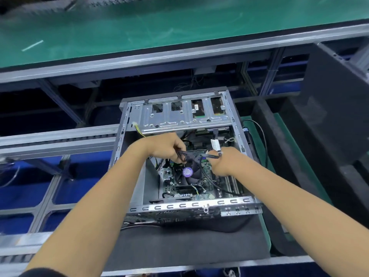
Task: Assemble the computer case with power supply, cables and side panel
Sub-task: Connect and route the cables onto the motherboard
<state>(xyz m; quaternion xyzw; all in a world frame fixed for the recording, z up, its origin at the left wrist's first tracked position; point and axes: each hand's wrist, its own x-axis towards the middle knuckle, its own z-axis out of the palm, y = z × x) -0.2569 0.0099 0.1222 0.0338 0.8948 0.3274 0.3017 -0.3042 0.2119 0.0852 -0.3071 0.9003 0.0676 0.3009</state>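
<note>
An open grey computer case [237,209] lies on its side in the middle of the view, its motherboard facing up. A black CPU fan with a purple centre label [187,172] sits in the board's middle. My left hand [166,145] is closed on a bundle of black cables [188,155] just above the fan. My right hand [224,161] grips the same bundle's other end, near a white tag [215,145]. A metal drive cage [183,116] spans the case's far end. A yellow-wired connector [137,127] hangs at the cage's left.
The case rests on a dark foam pad [179,244] over a green mat [257,134]. A black side panel [337,108] leans at the right. A green conveyor belt [159,29] runs across the top, with aluminium rails [60,138] at the left.
</note>
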